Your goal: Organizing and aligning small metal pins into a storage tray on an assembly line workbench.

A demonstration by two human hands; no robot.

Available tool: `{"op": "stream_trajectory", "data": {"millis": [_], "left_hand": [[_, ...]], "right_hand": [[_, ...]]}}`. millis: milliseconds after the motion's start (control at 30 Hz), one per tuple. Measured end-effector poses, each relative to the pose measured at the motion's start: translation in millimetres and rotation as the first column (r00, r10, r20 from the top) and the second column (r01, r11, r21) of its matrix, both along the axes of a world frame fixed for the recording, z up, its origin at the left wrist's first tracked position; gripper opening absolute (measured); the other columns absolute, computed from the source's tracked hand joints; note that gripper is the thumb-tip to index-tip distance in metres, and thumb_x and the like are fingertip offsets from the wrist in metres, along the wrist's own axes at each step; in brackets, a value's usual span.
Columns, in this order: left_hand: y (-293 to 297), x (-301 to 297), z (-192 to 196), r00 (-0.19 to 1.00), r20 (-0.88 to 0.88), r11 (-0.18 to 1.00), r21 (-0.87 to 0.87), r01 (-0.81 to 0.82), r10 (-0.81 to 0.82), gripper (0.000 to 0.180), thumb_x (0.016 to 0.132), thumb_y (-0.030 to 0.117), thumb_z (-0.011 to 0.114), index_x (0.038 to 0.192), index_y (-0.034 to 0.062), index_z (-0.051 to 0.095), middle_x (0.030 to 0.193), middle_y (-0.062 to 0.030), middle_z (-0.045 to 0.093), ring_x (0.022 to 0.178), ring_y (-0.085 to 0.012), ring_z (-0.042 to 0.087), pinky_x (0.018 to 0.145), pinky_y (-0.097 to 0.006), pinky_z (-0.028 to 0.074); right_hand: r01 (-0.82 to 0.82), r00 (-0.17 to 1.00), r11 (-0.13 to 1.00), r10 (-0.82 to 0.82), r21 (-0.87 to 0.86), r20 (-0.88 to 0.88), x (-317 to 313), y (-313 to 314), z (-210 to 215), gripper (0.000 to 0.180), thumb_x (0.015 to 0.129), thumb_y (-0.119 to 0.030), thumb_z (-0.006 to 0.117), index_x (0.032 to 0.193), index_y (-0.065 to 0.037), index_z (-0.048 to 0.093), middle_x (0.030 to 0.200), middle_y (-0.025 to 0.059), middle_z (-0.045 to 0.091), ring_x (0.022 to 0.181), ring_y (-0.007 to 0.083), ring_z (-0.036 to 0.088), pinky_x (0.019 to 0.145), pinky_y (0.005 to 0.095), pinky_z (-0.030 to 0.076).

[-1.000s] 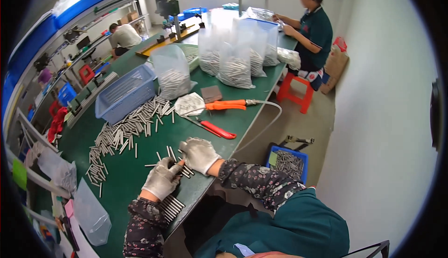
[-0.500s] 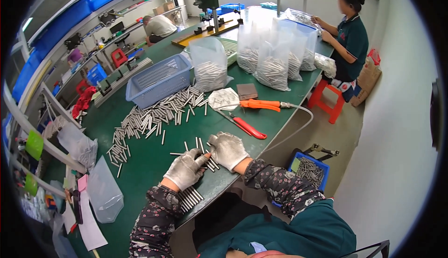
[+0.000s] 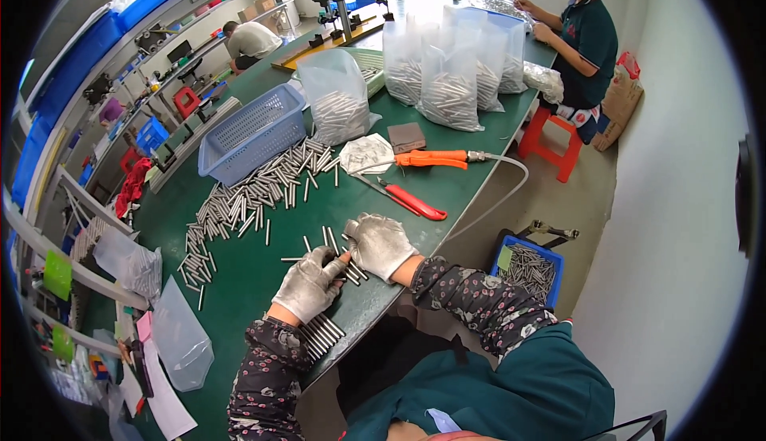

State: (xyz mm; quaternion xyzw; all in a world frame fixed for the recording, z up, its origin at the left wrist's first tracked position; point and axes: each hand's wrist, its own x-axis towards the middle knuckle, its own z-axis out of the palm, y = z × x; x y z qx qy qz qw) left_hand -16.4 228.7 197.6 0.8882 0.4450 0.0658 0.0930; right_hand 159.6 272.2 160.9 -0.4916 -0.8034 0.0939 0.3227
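Note:
Both my hands wear grey gloves and rest on the green table (image 3: 239,281). My left hand (image 3: 313,283) and my right hand (image 3: 378,244) meet over a small bunch of thin metal rods (image 3: 333,243) and gather them with the fingers. A neat row of rods (image 3: 321,336) lies at the table's front edge under my left wrist. A long loose pile of the same rods (image 3: 255,195) stretches across the table beyond my hands.
A blue basket (image 3: 251,132) stands behind the pile. Clear bags of rods (image 3: 339,106) stand further back. Red-handled pliers (image 3: 407,199), an orange air tool (image 3: 435,158) with hose and a spare glove (image 3: 366,154) lie to the right. A blue bin of rods (image 3: 527,265) sits on the floor. A seated person (image 3: 589,38) works at the far end.
My hands stay over the small bunch of rods and have drawn closer together. The camera has tilted, so the whole scene has shifted in the picture.

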Motion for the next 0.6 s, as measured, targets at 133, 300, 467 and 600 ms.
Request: {"op": "stream_trajectory", "data": {"millis": [133,300,467,600], "left_hand": [[-0.8,2.4,0.4,1.0,-0.013,1.0,0.006,-0.027,0.027,0.053,0.075,0.009,0.064,0.125,0.0129,0.052,0.116,-0.0168,0.048,0.097,-0.0323,0.056,0.083,-0.036,0.048],[-1.2,2.3,0.7,0.999,-0.007,0.999,0.015,-0.035,0.036,0.053,0.072,0.007,0.065,0.123,0.0111,0.053,0.116,-0.0169,0.048,0.099,-0.0326,0.055,0.084,-0.036,0.048],[-1.9,1.3,-0.5,0.998,-0.035,0.999,0.02,-0.049,0.05,0.052,0.072,0.007,0.065,0.123,0.0117,0.054,0.117,-0.0168,0.047,0.099,-0.0325,0.055,0.083,-0.036,0.048],[-3.4,3.7,1.4,0.996,-0.058,0.998,0.016,-0.065,0.065,0.053,0.072,0.007,0.065,0.124,0.0125,0.053,0.118,-0.0167,0.047,0.1,-0.0324,0.055,0.084,-0.036,0.048]], "right_hand": [[0.008,1.0,1.0,-0.009,0.031,0.011,1.3,2.0,-1.2,0.015,0.077,-0.02,0.057,0.077,-0.006,0.06,0.08,0.013,0.061,0.079,0.03,0.062,0.071,0.0405,0.049],[-0.008,1.0,1.0,0.008,0.027,0.005,0.0,5.4,-5.3,0.014,0.075,-0.019,0.057,0.08,-0.006,0.06,0.08,0.0136,0.06,0.079,0.0302,0.062,0.07,0.0413,0.049],[-0.021,1.0,1.0,0.021,0.02,0.013,-0.9,5.3,-6.6,0.014,0.077,-0.019,0.055,0.082,-0.006,0.059,0.082,0.0135,0.06,0.08,0.0304,0.061,0.07,0.0416,0.048],[-0.012,1.0,1.0,0.013,0.022,-0.019,-0.7,4.4,-6.3,0.016,0.071,-0.02,0.06,0.079,-0.005,0.063,0.082,0.0139,0.062,0.082,0.0294,0.062,0.073,0.0388,0.049]]}}
